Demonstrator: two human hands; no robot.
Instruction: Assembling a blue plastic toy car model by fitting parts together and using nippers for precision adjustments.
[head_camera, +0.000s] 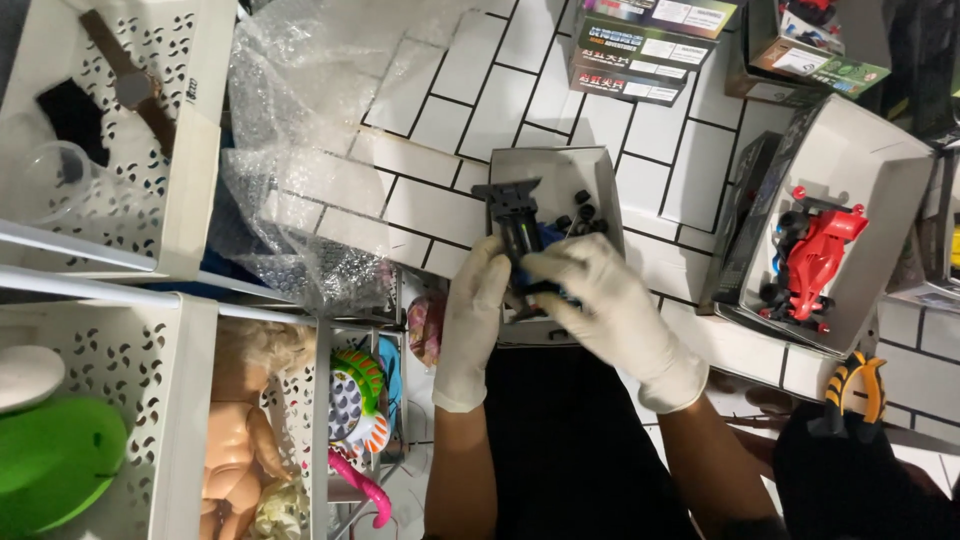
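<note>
Gloved hands (560, 300), dark toy chassis (520, 225), grey box (600, 175)

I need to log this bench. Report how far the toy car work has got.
Done: a red toy car lies finished in its open box. In hand: the left hand and right hand, both gloved, hold a dark car chassis over a grey box. Left: loose black wheels remain in that box.

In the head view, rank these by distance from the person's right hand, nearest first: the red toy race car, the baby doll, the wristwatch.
From the right hand:
1. Red toy race car, in the open box to the right.
2. Baby doll, in the white basket at lower left.
3. Wristwatch, in the white basket at the top left corner.
</note>
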